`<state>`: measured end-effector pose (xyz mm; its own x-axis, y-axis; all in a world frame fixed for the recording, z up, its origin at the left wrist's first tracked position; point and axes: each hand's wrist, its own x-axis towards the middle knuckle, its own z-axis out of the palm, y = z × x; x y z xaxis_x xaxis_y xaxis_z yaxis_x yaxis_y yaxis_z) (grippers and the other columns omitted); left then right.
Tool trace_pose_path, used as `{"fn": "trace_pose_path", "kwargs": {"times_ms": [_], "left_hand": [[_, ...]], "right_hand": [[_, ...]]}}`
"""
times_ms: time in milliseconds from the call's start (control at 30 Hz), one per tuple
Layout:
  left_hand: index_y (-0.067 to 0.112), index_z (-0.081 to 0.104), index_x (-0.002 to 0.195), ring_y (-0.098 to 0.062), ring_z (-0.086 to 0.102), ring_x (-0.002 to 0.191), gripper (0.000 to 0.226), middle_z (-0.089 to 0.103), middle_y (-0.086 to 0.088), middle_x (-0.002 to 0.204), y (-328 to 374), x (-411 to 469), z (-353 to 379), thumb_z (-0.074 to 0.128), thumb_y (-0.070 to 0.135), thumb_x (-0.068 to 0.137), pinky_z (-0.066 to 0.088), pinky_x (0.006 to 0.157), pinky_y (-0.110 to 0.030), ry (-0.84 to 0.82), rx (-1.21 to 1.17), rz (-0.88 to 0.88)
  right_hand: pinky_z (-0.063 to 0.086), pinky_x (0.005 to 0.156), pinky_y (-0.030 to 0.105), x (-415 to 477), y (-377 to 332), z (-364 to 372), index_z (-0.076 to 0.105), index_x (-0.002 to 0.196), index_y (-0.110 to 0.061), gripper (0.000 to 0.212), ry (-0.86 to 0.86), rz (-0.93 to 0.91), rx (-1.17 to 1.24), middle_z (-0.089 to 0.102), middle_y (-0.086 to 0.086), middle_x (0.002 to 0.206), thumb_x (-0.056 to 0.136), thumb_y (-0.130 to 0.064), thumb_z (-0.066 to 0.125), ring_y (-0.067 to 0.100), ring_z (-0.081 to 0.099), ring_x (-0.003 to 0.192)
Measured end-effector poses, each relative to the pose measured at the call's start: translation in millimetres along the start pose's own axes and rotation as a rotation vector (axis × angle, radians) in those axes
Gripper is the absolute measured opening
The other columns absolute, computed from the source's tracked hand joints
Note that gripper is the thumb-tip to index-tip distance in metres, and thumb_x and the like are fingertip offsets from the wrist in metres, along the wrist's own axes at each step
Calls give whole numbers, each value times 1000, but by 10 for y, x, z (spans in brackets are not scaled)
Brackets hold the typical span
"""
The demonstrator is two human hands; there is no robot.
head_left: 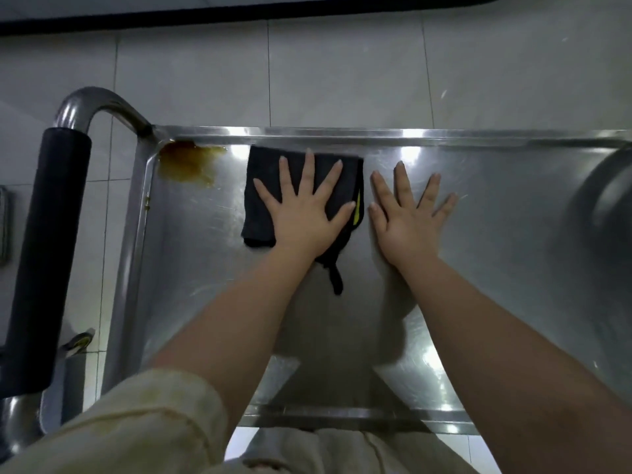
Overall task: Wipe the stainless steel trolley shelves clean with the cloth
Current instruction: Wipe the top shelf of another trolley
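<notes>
Black foam wraps the upright bar of the trolley handle [51, 234] at the far left, and a bent steel tube runs from its top to the shelf's far left corner. Pale floor tiles [342, 70] show beyond and beside the trolley. Just inside that far left corner a brown, sticky-looking stain [189, 164] spreads over the steel shelf [513, 251], reaching the raised rim. To the right of the stain, apart from it, lies the dark cloth [263, 206], folded flat against the far rim, with 1 loose end trailing toward the person and a small yellow tag [357, 208] at its right edge. The left hand [304, 217] presses down on the cloth, palm flat, its 5 fingers [309, 169] straight and spread wide, gripping nothing. Just beside the cloth's right edge the right hand [407, 220] rests palm down on the bare steel, its fingers [402, 181] also straight and fanned, holding nothing and not touching the cloth. Both forearms are bare; a cream sleeve [136, 422] is pushed up on the left arm at the bottom. The shelf's right end is blurred, with a dark curved shape I cannot make out.
</notes>
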<state>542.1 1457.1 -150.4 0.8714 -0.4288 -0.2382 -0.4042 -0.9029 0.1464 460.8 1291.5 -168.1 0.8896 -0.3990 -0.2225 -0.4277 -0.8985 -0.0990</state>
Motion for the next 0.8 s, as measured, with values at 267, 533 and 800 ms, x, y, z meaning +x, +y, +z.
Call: {"fn": "trace_pose_path", "kwargs": {"times_ms": [267,533,800], "left_hand": [[47,10,154,-42,-1,149,72,6,-1,165,-361,-1700,311,22,78,89,4,105,-79,-59,62,67],[56,-10,147,-37,-21,146,74,-15,7,164,-453,85,-147,6,85,81,-10,104,-77,-73,30,-9],[51,-5,151,-38,-15,148,74,-8,2,165,-510,-502,24,11,81,87,-11,103,-77,11,-29,-14]], "right_hand": [[-12,109,70,9,0,-18,-5,151,-50,59,-25,-6,-13,-7,-9,164,94,-67,1,43,-17,145],[-11,110,70,12,-31,-21,-6,151,-50,58,-27,-3,-20,-8,-9,164,95,-65,3,45,-16,145],[-10,112,68,-12,-4,-78,-6,148,-55,57,-64,14,-30,-9,-13,163,94,-67,9,41,-16,147]]}}
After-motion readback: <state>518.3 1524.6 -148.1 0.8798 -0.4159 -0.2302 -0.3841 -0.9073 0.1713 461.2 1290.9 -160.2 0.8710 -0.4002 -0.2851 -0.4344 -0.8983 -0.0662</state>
